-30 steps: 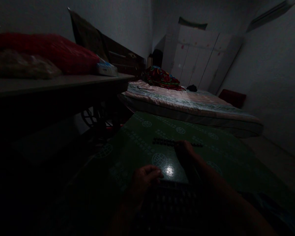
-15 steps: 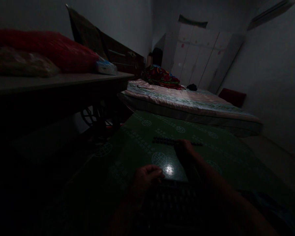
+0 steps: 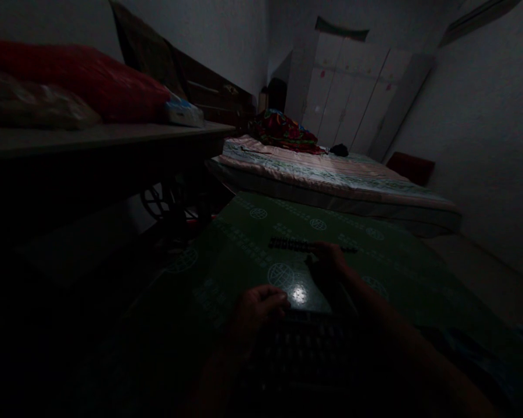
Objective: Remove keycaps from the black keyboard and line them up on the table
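Observation:
A dark keyboard (image 3: 305, 348) with rows of keys lies close to me at the bottom, largely lost in shadow. By its upper left corner is my left hand (image 3: 259, 307), thumb and fingers pressed together; anything between them is too dark to make out. My right hand (image 3: 331, 258) reaches past the keyboard to small dark pieces that look like keycaps (image 3: 285, 242), lined up in rows on the green board (image 3: 239, 249). Its fingertips are stretched out at the rows and appear apart, with no held piece visible. The hand covers part of the line.
A striped bed (image 3: 331, 174) with a bundled red blanket (image 3: 283, 130) stands beyond the board. At left, a table (image 3: 157, 130) bears a red bag (image 3: 91, 78) and a small box (image 3: 185, 113). Dark cloth (image 3: 466, 354) lies at lower right.
My right hand's fingers have stretched out from a more curled shape at the keycap rows. My left hand stays by the keyboard corner. The whole view has shifted slightly.

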`<state>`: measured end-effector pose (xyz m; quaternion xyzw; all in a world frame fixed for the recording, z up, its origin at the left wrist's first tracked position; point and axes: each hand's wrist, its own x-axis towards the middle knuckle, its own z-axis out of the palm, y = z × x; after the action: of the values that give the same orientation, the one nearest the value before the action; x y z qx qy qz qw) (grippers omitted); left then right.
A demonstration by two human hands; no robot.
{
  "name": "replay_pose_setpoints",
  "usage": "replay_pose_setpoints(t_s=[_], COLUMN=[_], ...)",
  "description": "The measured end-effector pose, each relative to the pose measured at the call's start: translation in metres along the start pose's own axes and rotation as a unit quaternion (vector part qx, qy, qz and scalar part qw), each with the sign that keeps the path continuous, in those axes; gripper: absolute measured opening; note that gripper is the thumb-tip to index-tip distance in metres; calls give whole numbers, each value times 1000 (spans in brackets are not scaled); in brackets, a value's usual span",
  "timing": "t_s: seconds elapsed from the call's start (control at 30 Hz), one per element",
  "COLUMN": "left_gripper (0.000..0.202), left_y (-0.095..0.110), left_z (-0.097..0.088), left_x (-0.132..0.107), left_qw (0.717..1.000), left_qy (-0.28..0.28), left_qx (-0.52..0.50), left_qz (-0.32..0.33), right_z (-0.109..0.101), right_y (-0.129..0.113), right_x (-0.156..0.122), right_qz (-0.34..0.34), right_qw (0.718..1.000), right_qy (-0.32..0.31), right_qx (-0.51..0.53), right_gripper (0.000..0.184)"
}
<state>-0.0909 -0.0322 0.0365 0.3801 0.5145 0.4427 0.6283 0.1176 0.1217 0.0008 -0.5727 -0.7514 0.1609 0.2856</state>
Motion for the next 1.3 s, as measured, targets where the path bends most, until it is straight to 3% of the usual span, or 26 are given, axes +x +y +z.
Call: replay_pose_setpoints(t_s=[0.1,0.2,0.3,0.4,0.47,0.63,0.77,0.9,0.97,1.1,1.2,1.3], left_gripper=[20,20,22,24,24,24,23,19,17,14,15,18], left_y=[-1,-3,-4,-2,1,15,37,52,49,23,6,-2], left_z=[2,3,4,7,9,15,20,33,40,47,45,43], left_x=[2,5,4,-1,-6,-13,-9,-3,0,5,9,12], left_qw=[1000,1000,998,993,986,962,931,902,891,901,902,884], left_qy=[2,-14,-27,-27,-27,10,14,-46,-69,-109,-108,-109], left_qx=[-1,19,55,104,149,254,336,392,413,387,385,419], left_qz=[0,3,26,47,67,99,144,173,178,164,164,179], right_z=[-16,-36,-55,-68,-75,-88,-90,-82,-76,-69,-66,-62], right_y=[-3,-11,-23,-34,-38,-41,-49,-59,-60,-57,-52,-49], right_x=[-16,-47,-84,-115,-129,-146,-151,-149,-147,-143,-139,-136], right_qz=[12,0,-19,7,39,52,26,-10,-47,-85,-88,-98], right_qw=[999,995,980,975,974,967,954,960,966,971,970,967], right_qy=[34,72,135,152,127,-64,-95,-96,-92,-95,-100,-105], right_qx=[-3,64,148,163,181,240,283,264,237,203,203,212], right_gripper=[37,50,51,50,49,31,24,17,13,11,12,12])
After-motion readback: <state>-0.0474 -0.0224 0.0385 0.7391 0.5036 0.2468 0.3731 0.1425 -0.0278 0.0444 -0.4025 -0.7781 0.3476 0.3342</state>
